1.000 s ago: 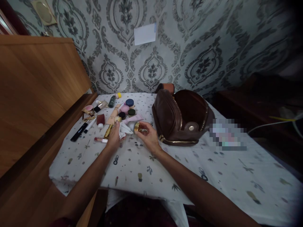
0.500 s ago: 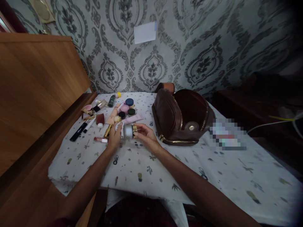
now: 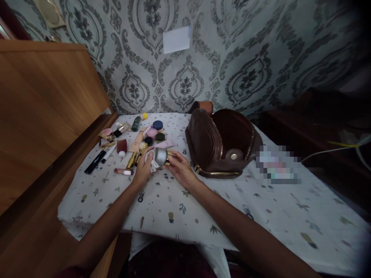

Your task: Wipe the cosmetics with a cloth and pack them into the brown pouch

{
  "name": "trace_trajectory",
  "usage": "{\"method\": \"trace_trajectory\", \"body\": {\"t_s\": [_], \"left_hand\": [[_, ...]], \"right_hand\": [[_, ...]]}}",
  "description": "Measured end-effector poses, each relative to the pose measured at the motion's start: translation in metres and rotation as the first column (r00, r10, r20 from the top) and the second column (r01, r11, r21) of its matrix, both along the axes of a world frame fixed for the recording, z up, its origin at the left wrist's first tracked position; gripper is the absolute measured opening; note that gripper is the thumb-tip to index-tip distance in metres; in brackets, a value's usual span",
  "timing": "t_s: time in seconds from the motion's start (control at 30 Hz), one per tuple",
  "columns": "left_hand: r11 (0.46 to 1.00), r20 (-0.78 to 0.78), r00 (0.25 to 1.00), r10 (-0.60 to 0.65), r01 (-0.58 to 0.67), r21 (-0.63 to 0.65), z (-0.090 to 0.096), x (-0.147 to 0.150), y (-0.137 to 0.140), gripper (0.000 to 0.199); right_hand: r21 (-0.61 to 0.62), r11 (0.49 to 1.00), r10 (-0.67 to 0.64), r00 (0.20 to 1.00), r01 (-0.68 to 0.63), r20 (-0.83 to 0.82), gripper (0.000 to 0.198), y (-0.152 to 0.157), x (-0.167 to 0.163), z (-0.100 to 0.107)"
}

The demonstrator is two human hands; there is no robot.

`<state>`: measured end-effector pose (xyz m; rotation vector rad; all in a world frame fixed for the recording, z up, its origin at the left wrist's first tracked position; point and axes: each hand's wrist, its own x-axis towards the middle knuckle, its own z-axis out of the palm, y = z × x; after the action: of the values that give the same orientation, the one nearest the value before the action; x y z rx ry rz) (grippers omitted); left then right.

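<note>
Between my two hands, above the cloth-covered table, is a frosted cosmetic jar (image 3: 161, 156) with a gold cap, lying on its side. My right hand (image 3: 180, 166) grips the jar by its gold-capped end. A crumpled white wipe (image 3: 152, 162) is pinched in my left hand (image 3: 143, 170) and pressed against the jar's other end. Just left of that hand lie a gold tube (image 3: 131, 160) and a lip gloss (image 3: 123, 171). Behind the jar is a pale pink tube (image 3: 167, 143), partly hidden by it.
An open brown leather bag (image 3: 203, 143) stands to the right. Several cosmetics, among them a blue-lidded jar (image 3: 158, 125) and a black tube (image 3: 95, 162), lie at the left. A wooden panel (image 3: 52, 100) borders the left side. A blurred-out item (image 3: 276, 164) lies beyond the bag.
The jar has turned and risen slightly, with more of its frosted side showing. My right hand has shifted a little right, and the white wipe hangs lower against the jar.
</note>
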<state>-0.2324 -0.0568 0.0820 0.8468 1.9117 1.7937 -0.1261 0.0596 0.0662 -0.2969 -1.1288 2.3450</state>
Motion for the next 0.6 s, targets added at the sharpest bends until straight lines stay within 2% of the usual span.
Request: {"method": "trace_trajectory", "body": {"t_s": [0.1, 0.23, 0.33, 0.5, 0.6], "left_hand": [[1.0, -0.049, 0.999, -0.008, 0.009, 0.025, 0.0024, 0.0046, -0.0003, 0.058], [0.997, -0.26, 0.964, 0.061, -0.049, 0.053, 0.0026, 0.004, -0.0017, 0.05], [0.998, -0.309, 0.95, 0.051, -0.04, 0.044, 0.0024, 0.0027, -0.0031, 0.046], [0.998, -0.322, 0.945, 0.063, -0.059, 0.024, 0.0053, 0.0024, -0.0045, 0.045], [0.998, -0.346, 0.936, 0.059, -0.066, -0.008, 0.006, 0.0003, -0.0043, 0.047]], "right_hand": [[0.039, 0.999, -0.034, 0.999, 0.033, 0.017, 0.04, 0.0002, -0.0013, -0.0021], [0.096, 0.993, -0.065, 0.998, 0.063, 0.023, 0.045, -0.0003, -0.0042, -0.0067], [0.184, 0.979, -0.093, 0.995, 0.084, 0.041, 0.049, 0.0001, -0.0052, -0.0093], [0.359, 0.93, -0.102, 0.994, 0.08, 0.043, 0.05, 0.0003, -0.0035, -0.0102], [0.464, 0.881, -0.106, 0.994, 0.091, 0.006, 0.048, -0.0014, -0.0014, -0.0104]]}}
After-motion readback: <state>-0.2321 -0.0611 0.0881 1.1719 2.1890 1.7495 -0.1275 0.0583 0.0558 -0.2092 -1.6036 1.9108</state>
